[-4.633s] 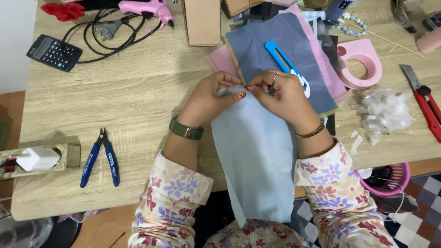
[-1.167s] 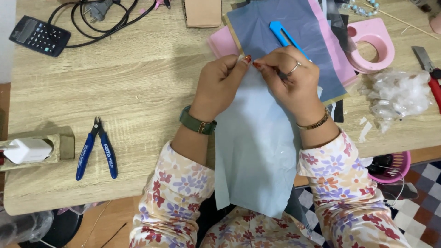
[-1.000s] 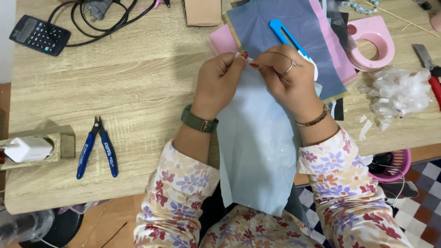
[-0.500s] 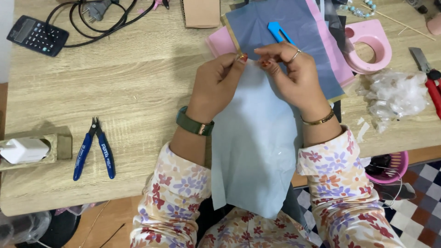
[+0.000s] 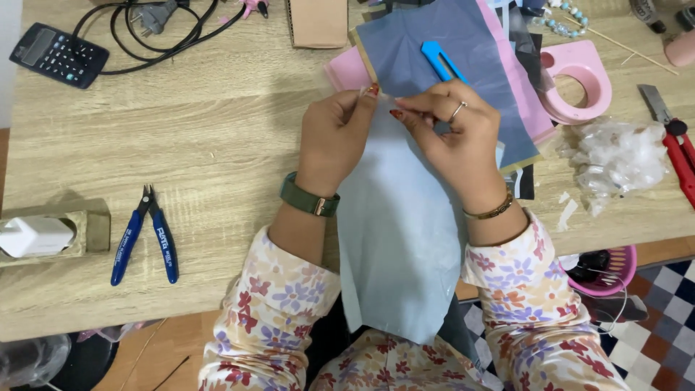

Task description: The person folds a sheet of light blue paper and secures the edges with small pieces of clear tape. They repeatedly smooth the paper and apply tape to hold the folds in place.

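My left hand [image 5: 334, 137] and my right hand [image 5: 457, 134] meet over the desk, fingertips pinched on the top edge of a pale blue sheet [image 5: 398, 239] that hangs from the desk down to my lap. A small clear bit, too small to identify, sits between the fingertips. Just beyond lie a dark blue-grey sheet [image 5: 441, 29] on pink sheets [image 5: 346, 71], with a bright blue cutter [image 5: 440, 59] on top. I wear a green watch on the left wrist, a ring and a bracelet on the right.
Blue-handled cutting pliers [image 5: 145, 235] lie at the left, beside a white bottle in a holder [image 5: 43, 235]. A calculator [image 5: 58, 54] and black cable [image 5: 166, 29] sit far left. At the right are a pink tape dispenser [image 5: 575, 80], crumpled clear plastic [image 5: 622, 156], a red tool [image 5: 680, 156] and a pink basket [image 5: 604, 268].
Both hands stay pinched on the sheet's top edge with only small finger shifts. The view has drifted slightly, so the desk things sit a little lower in frame.
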